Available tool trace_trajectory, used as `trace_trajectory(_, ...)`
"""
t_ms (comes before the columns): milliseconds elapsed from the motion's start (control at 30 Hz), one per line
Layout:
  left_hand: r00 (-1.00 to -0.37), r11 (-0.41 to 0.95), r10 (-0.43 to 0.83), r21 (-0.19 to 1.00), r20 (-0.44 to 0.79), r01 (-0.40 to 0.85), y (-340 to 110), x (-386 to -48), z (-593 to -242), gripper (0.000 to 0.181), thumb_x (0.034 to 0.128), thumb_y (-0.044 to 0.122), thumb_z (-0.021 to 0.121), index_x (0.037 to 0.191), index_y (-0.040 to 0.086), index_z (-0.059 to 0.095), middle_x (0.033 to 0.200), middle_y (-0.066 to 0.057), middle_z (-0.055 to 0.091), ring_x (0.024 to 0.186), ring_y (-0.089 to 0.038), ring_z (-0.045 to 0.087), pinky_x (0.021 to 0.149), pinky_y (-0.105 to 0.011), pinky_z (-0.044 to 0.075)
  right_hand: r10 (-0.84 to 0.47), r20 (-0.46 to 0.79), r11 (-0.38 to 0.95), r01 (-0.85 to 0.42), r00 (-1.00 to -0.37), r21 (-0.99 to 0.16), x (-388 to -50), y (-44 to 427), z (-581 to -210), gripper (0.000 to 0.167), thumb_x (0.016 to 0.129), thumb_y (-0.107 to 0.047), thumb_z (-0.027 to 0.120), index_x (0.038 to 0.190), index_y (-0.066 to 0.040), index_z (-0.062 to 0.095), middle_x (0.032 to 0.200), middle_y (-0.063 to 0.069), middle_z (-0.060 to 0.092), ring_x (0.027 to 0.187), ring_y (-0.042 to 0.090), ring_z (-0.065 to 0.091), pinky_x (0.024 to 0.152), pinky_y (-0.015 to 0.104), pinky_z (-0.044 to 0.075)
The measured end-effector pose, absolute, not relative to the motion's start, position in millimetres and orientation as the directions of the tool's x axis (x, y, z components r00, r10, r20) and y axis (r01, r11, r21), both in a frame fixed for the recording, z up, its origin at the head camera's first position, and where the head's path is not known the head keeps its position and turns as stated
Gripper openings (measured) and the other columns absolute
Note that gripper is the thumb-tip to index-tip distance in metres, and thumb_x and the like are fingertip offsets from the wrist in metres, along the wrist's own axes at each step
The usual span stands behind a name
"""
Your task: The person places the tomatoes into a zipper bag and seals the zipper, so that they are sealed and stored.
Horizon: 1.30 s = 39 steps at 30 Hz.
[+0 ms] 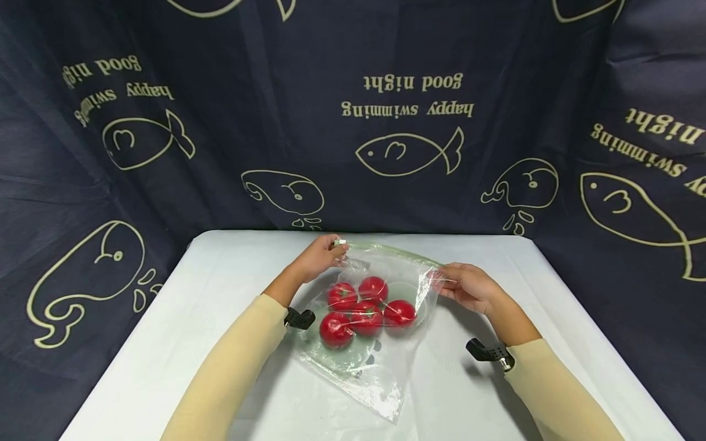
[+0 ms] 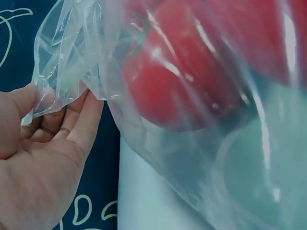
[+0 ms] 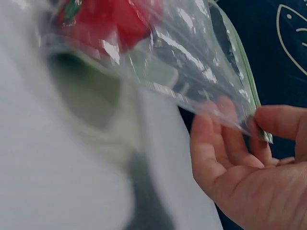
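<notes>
A clear zip bag [image 1: 394, 367] with a green zip strip [image 1: 394, 250] along its far edge is spread over the white table. Several red tomatoes [image 1: 336, 329] show through the film; one tomato [image 2: 182, 72] looms large in the left wrist view. My left hand [image 1: 322, 257] pinches the far left corner, beside a small white piece [image 1: 342, 242] on the strip. At the strip's other end, my right hand [image 1: 467, 285] pinches the corner between thumb and fingers. A pale green shape [image 1: 347, 356] lies around the tomatoes; whether it is a plate or print I cannot tell.
The white table [image 1: 220, 294] ends at a dark blue cloth [image 1: 331, 55] with fish drawings and lettering behind it. Both wrists wear black camera mounts, the left mount [image 1: 299, 319] close to the bag and the right mount [image 1: 489, 353] over the table.
</notes>
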<state>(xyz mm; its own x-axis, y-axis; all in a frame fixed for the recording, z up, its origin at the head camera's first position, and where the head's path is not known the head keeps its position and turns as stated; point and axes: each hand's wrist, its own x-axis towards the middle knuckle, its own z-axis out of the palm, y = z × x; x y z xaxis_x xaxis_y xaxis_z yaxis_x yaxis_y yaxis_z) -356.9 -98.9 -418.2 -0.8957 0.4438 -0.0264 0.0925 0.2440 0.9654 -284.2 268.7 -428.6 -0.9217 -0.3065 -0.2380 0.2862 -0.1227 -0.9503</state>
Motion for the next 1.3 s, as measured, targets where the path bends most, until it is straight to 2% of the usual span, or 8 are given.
trace_trajectory(200, -0.914, 0.132, 0.406, 0.991, -0.021, 0.036, -99, -354, -422, 0.013, 0.1095, 0.014, 0.048, 0.110, 0.001, 0.051, 0.092, -0.003, 0.055, 0.087, -0.013, 0.060, 0.090, -0.036, 0.060, -0.263, -0.246, -0.296, 0.320, -0.933, -0.900, -306, 259, -419, 0.026, 0.109, -0.007, 0.045, 0.094, -0.008, 0.067, 0.093, 0.002, 0.069, 0.089, 0.014, 0.069, 0.083, 0.026, 0.059)
trace_trajectory(500, -0.954, 0.040, 0.289, 0.995, 0.074, 0.089, -98, -355, -436, 0.014, 0.1096, 0.015, 0.048, 0.112, 0.001, 0.050, 0.083, 0.001, 0.050, 0.076, -0.011, 0.058, 0.074, -0.027, 0.057, -0.160, -0.259, -0.297, 0.297, -0.952, -0.908, -331, 236, -401, 0.025, 0.105, -0.004, 0.055, 0.086, -0.009, 0.070, 0.084, 0.001, 0.070, 0.080, 0.011, 0.066, 0.076, 0.023, 0.058)
trace_trajectory(700, -0.976, -0.016, 0.202, 0.997, 0.081, 0.080, -97, -351, -442, 0.014, 0.1097, 0.019, 0.049, 0.107, 0.006, 0.052, 0.085, 0.003, 0.054, 0.077, -0.008, 0.057, 0.070, -0.023, 0.055, -0.080, -0.286, -0.260, 0.297, -0.955, -0.919, -344, 222, -397, 0.005, 0.102, -0.006, 0.061, 0.099, -0.008, 0.065, 0.089, 0.000, 0.071, 0.083, 0.012, 0.067, 0.076, 0.022, 0.058)
trace_trajectory(800, -0.983, -0.054, 0.171, 0.996, 0.073, 0.065, -97, -349, -445, 0.019, 0.1092, 0.021, 0.050, 0.108, 0.003, 0.055, 0.085, 0.003, 0.058, 0.077, -0.007, 0.059, 0.070, -0.022, 0.056, -0.061, -0.285, -0.249, 0.291, -0.957, -0.924, -351, 217, -398, 0.004, 0.103, -0.007, 0.060, 0.106, -0.009, 0.062, 0.090, -0.001, 0.071, 0.083, 0.011, 0.067, 0.075, 0.021, 0.057)
trace_trajectory(900, -0.984, -0.084, 0.165, 0.995, 0.064, 0.051, -98, -348, -448, 0.023, 0.1076, 0.017, 0.054, 0.116, -0.004, 0.058, 0.090, 0.001, 0.065, 0.078, -0.006, 0.063, 0.073, -0.022, 0.058, -0.071, -0.274, -0.260, 0.283, -0.959, -0.923, -356, 211, -400, 0.008, 0.103, -0.006, 0.059, 0.111, -0.009, 0.059, 0.090, -0.002, 0.070, 0.083, 0.010, 0.066, 0.075, 0.021, 0.057)
trace_trajectory(1033, -0.984, -0.090, 0.176, 0.996, 0.038, 0.023, -100, -347, -452, 0.033, 0.1037, 0.010, 0.060, 0.130, -0.010, 0.056, 0.109, -0.010, 0.071, 0.085, -0.005, 0.069, 0.078, -0.023, 0.060, -0.075, -0.276, -0.258, 0.286, -0.958, -0.923, -362, 202, -400, 0.010, 0.103, -0.006, 0.059, 0.113, -0.011, 0.058, 0.089, -0.003, 0.070, 0.081, 0.009, 0.067, 0.071, 0.020, 0.056)
trace_trajectory(1100, -0.983, -0.095, 0.178, 0.995, 0.037, 0.021, -102, -347, -454, 0.035, 0.1032, 0.009, 0.060, 0.132, -0.011, 0.056, 0.114, -0.014, 0.070, 0.087, -0.005, 0.070, 0.080, -0.026, 0.061, -0.062, -0.282, -0.229, 0.289, -0.957, -0.930, -364, 199, -400, 0.015, 0.103, -0.009, 0.060, 0.118, -0.011, 0.059, 0.092, -0.003, 0.070, 0.082, 0.009, 0.067, 0.071, 0.020, 0.057)
trace_trajectory(1300, -0.987, -0.119, 0.139, 0.991, 0.078, 0.062, -110, -348, -457, 0.032, 0.1032, 0.011, 0.061, 0.124, -0.013, 0.060, 0.097, -0.004, 0.072, 0.080, -0.009, 0.072, 0.078, -0.031, 0.063, -0.014, -0.287, -0.163, 0.286, -0.958, -0.944, -369, 194, -402, 0.043, 0.103, -0.012, 0.062, 0.144, -0.006, 0.051, 0.098, -0.002, 0.066, 0.083, 0.008, 0.067, 0.073, 0.020, 0.057)
